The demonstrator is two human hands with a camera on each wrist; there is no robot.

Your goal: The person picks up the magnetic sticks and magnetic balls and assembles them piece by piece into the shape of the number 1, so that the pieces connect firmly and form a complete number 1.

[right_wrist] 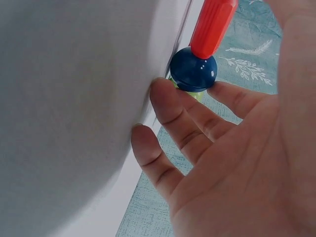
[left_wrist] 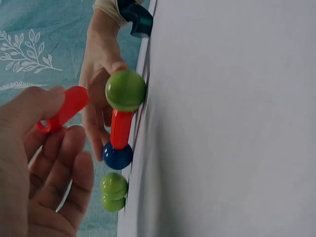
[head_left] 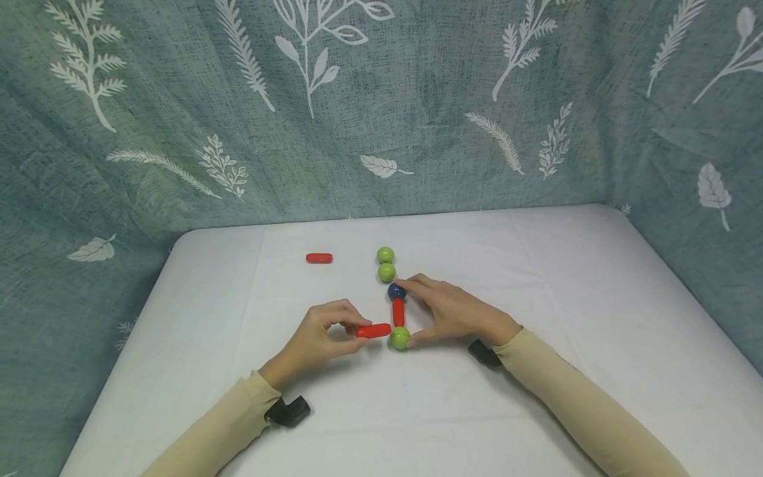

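Observation:
Between thumb and fingers, my left hand pinches a short red rod. The rod's free end points at a green ball; whether they touch I cannot tell. That ball, an upright-looking red rod in the head view and a blue ball form one line, joined end to end. My right hand spans this piece from its right side, with the thumb at the green ball and a fingertip at the blue ball. In the left wrist view, the held rod is left of the green ball.
Two more green balls lie close together just beyond the blue ball. Farther left, a loose red rod rests on the white-covered table. A green leaf-patterned cloth hangs behind the table's back edge.

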